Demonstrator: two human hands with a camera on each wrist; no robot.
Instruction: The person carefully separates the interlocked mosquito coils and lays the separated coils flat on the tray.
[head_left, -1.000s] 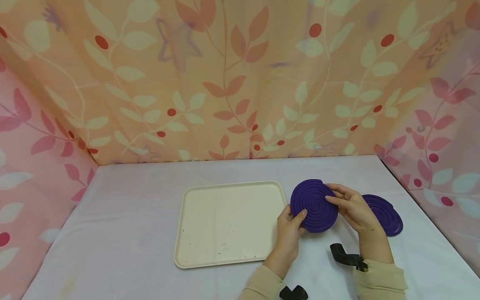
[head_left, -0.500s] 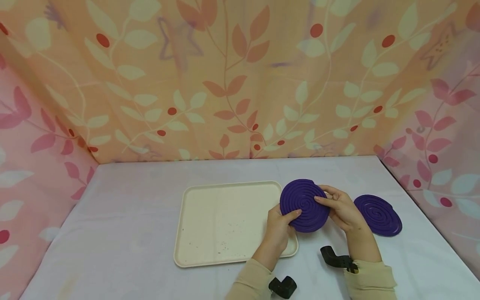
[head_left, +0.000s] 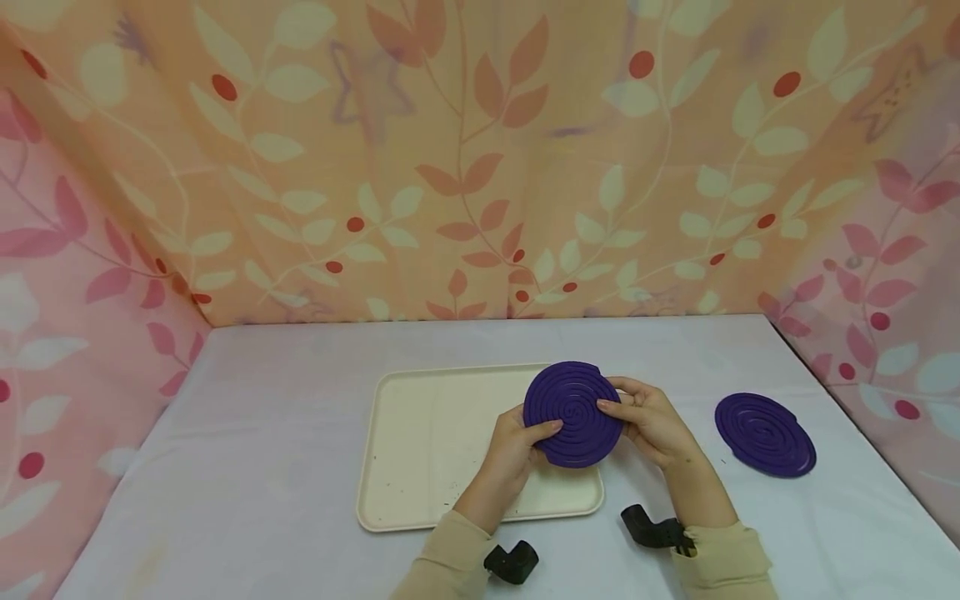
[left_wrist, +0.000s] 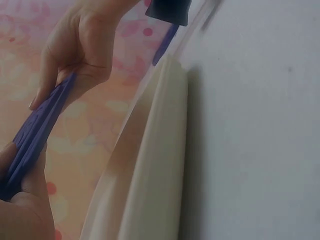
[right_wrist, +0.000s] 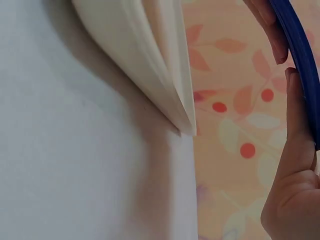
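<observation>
A round purple coaster (head_left: 573, 414) with spiral ridges is held up over the right part of a cream tray (head_left: 420, 450). My left hand (head_left: 508, 450) pinches its lower left edge, thumb on the ridged face. At the right edge my right hand (head_left: 654, 421) grips it, also with the thumb in front and fingers behind. In the left wrist view the coaster (left_wrist: 37, 132) appears edge-on between both hands, above the tray (left_wrist: 167, 145). The right wrist view shows fingers flat against the back of the coaster (right_wrist: 302, 65).
A second purple spiral coaster (head_left: 765, 435) lies on the white tablecloth (head_left: 262, 467) at the right. Dark crumbs are scattered on the tray. Patterned curtains (head_left: 480, 167) close off the back and sides. Black camera mounts (head_left: 512, 562) sit at both wrists.
Both hands have carried the coaster leftward, from beside the tray's right edge to over it. The second coaster, partly covered by the right arm before, now shows fully. The view has shifted slightly.
</observation>
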